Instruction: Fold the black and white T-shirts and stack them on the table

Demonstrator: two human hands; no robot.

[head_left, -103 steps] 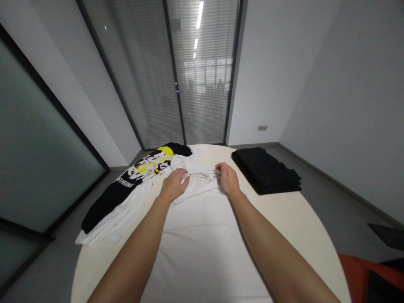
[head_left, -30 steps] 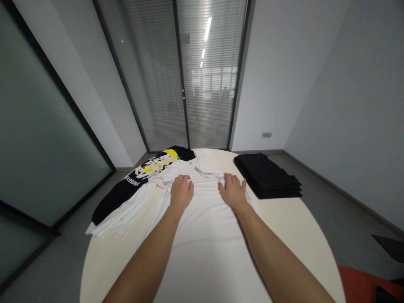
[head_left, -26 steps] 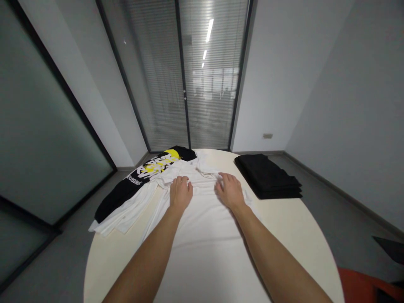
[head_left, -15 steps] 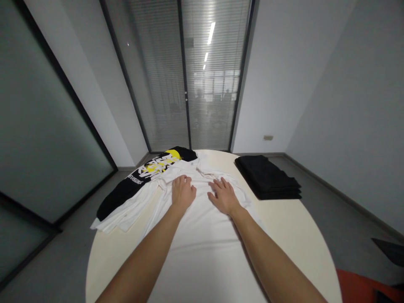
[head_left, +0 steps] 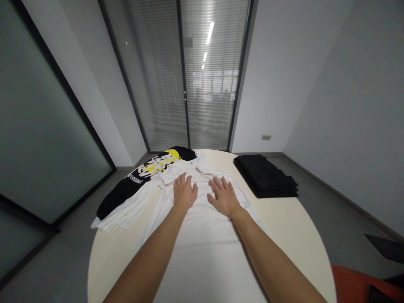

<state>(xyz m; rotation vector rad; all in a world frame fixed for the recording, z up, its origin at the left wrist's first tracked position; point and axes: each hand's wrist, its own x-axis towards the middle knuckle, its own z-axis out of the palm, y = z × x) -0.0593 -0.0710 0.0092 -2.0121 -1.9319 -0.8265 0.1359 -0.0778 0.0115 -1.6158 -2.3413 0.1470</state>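
Observation:
A white T-shirt (head_left: 205,231) lies spread out across the table, its collar end away from me and its hem toward me. My left hand (head_left: 185,191) rests on the upper part of the shirt, palm down with fingers stretched forward. To its right, my right hand (head_left: 223,195) lies flat on the same fabric with its fingers spread. Some wrinkles show in the cloth around both hands and near the sleeves. Neither hand grips anything.
Black and white shirts, one with a yellow and white print (head_left: 158,164), lie heaped at the table's left edge. A folded stack of black garments (head_left: 265,176) sits at the right on the round cream table (head_left: 290,235). A red chair (head_left: 353,284) stands at lower right.
Both hands stay on the white shirt. The left hand has shifted slightly, its fingers now a little more spread. The camera view has moved very slightly.

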